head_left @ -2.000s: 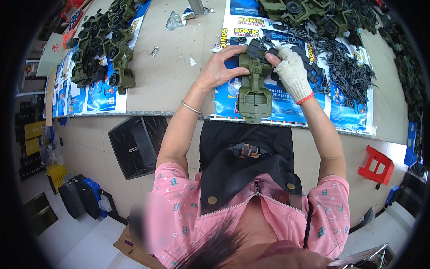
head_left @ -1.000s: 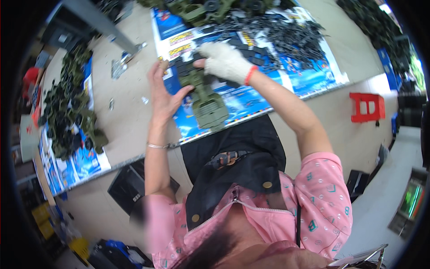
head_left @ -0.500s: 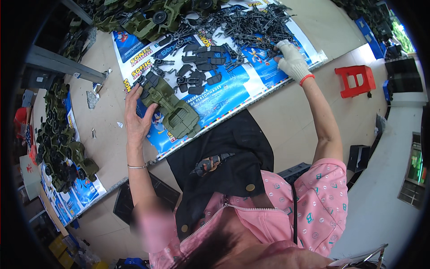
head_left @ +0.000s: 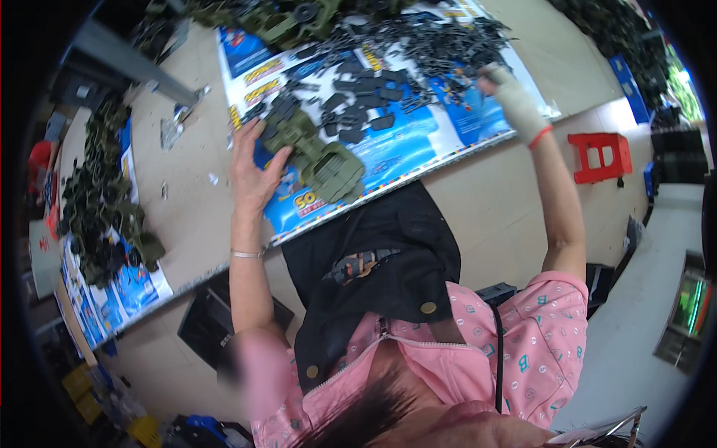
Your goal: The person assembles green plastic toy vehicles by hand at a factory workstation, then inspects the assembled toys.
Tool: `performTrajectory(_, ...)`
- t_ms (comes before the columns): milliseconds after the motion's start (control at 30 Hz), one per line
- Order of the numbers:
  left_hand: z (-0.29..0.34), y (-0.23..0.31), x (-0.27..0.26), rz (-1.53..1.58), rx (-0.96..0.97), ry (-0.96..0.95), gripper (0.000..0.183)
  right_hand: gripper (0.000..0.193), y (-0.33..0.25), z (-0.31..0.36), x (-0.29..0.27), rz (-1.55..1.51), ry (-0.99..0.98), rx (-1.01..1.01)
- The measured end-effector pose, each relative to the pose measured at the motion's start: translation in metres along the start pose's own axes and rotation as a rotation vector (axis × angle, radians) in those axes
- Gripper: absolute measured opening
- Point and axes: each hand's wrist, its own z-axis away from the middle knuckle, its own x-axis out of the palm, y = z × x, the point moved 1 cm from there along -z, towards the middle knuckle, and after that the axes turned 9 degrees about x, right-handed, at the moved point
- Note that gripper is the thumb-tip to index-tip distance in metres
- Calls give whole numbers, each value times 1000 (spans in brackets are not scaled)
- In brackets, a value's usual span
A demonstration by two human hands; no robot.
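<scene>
The beige tabletop runs diagonally across the view, carrying a blue printed paper sheet that appears to serve as a work mat for loose parts. On that sheet lies the olive-green plastic toy vehicle body, near the tabletop's front edge; its long axis runs from upper left to lower right, with the broader, blockier end pointing toward the person. The bare left hand rests flat against its left side, fingers spread and grip wide, seemingly steadying it rather than lifting it. A heap of dark grey plastic parts sits further back on the sheet (kept within arm's reach, by the look of it). The white-gloved right hand reaches into the near fringe of that heap; I cannot tell whether its grip is closed on a piece. Finished olive-green toy vehicles are piled at far left.
</scene>
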Motion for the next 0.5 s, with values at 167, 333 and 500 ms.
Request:
performTrajectory(167, 4, 1, 13, -21, 28, 107, 60, 37, -69, -11, 14, -142, 203, 160)
performTrajectory(333, 12, 16, 23, -60, 31, 222, 62, 36, -209, 57, 104, -85, -52, -400)
performTrajectory(500, 13, 17, 22, -31, 38, 223, 63, 33, -263, 53, 141, 244, -59, -673)
